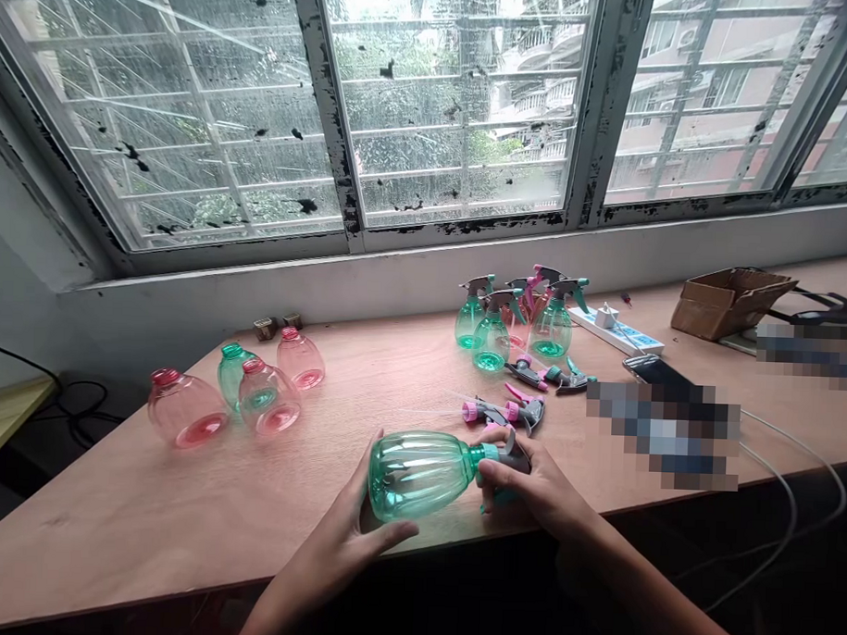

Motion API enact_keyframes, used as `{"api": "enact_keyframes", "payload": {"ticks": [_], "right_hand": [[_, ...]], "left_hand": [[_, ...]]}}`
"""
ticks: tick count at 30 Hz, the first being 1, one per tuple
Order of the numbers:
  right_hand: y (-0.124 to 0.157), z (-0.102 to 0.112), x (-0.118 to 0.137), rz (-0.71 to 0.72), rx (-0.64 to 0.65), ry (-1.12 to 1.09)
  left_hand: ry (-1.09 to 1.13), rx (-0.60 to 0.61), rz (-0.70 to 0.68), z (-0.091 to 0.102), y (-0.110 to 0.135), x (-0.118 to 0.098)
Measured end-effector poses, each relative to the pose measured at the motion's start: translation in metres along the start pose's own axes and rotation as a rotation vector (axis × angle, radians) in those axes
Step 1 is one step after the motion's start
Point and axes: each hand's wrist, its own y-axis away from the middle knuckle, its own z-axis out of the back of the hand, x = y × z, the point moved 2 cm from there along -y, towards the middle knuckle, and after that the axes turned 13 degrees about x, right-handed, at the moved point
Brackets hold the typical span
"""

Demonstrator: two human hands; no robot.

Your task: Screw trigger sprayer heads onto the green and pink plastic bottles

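A green see-through spray bottle (pixel 418 472) lies on its side near the front edge of the wooden table (pixel 132 502). My left hand (pixel 350 533) cups its base, fingers wrapped round it. My right hand (pixel 535 483) is closed on the grey and teal trigger sprayer head (pixel 512 455) at the bottle's neck. Just beyond lie loose trigger heads (pixel 507 411) with pink collars.
Capless pink and green bottles (pixel 244 395) stand at the left. Several assembled spray bottles (pixel 513 321) stand near the window wall, with more loose trigger heads (pixel 553 375) before them. A power strip (pixel 621 331), a cardboard box (pixel 730 302) and cables (pixel 793 488) sit at the right.
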Motion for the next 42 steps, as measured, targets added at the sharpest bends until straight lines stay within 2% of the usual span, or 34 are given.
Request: {"api": "enact_keyframes", "payload": {"ticks": [5,9,14,20,27,36,42], "right_hand": [[-0.0007,-0.0001,0.0005,-0.011,-0.005,-0.006],[-0.0012,-0.0003,0.0003,0.012,-0.002,-0.006],[-0.0019,0.0002,-0.0008,0.033,-0.008,-0.024],[-0.0020,-0.0005,-0.0016,0.014,-0.012,-0.041],[-0.0019,-0.0014,-0.0002,0.004,-0.006,-0.033],[-0.0009,-0.0005,-0.0009,-0.008,0.004,-0.022],[-0.0016,-0.0018,0.0016,-0.020,-0.012,-0.011]], "left_hand": [[0.099,0.031,-0.032,-0.0027,-0.0023,-0.0005],[0.098,0.030,0.010,-0.0021,-0.0011,-0.0017],[0.028,0.009,-0.010,0.0002,-0.0010,-0.0045],[0.104,0.050,-0.008,-0.0016,-0.0004,-0.0008],[-0.004,0.007,0.013,-0.0003,0.0000,-0.0013],[0.128,0.084,0.000,-0.0028,0.0009,-0.0015],[0.106,0.051,-0.004,-0.0022,0.0004,-0.0019]]}}
